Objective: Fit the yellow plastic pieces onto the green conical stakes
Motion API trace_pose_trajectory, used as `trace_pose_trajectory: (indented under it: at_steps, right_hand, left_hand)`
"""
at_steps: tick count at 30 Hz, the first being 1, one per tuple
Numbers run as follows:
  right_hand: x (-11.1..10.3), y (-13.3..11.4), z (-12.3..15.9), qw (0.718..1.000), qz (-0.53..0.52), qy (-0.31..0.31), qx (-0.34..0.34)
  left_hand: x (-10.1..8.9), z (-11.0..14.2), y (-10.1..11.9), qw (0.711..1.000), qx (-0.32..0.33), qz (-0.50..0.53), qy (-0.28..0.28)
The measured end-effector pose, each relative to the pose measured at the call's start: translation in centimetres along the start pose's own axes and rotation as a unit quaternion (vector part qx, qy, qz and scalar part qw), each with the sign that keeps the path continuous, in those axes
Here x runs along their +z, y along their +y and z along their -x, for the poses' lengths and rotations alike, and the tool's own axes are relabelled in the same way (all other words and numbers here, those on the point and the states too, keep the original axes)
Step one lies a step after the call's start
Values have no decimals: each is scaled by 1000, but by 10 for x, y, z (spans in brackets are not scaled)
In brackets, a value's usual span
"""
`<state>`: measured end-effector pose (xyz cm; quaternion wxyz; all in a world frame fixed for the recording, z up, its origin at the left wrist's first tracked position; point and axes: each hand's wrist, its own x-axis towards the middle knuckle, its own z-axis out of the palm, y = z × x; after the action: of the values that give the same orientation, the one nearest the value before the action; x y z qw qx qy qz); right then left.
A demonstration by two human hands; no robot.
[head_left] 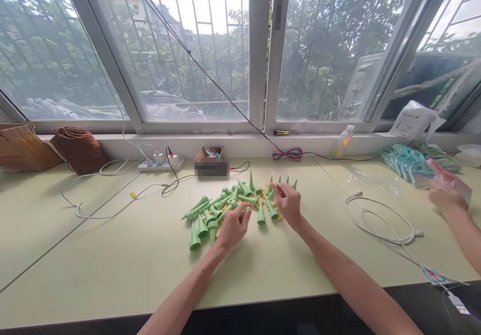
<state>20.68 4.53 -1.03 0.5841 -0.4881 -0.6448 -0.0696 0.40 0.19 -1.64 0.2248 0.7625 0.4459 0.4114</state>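
Right hand with fingertips together, cannot tell on what, beside green cones on the table; left hand loosely curled near more, hold unclear; could topple upright ones by a careless wrist brush.

Brown drawstring bag, white power strip and capped bottle along the surface's back edge, white cables reaching its front edge

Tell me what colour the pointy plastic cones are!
The pointy plastic cones are light green, clearest in the head view.
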Motion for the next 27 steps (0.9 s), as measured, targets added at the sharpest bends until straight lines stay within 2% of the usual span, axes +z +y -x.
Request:
trace_pose_trajectory:
  at_steps: [8,27]
  right_hand:
    - [3,7,1,998,-2,-59,20]
    - [3,4,1,997,-1,-79,20]
  left_hand:
    - [0,0,1,1000,0,2,-8]
    - [-1,0,4,1000,-5,-2,-22]
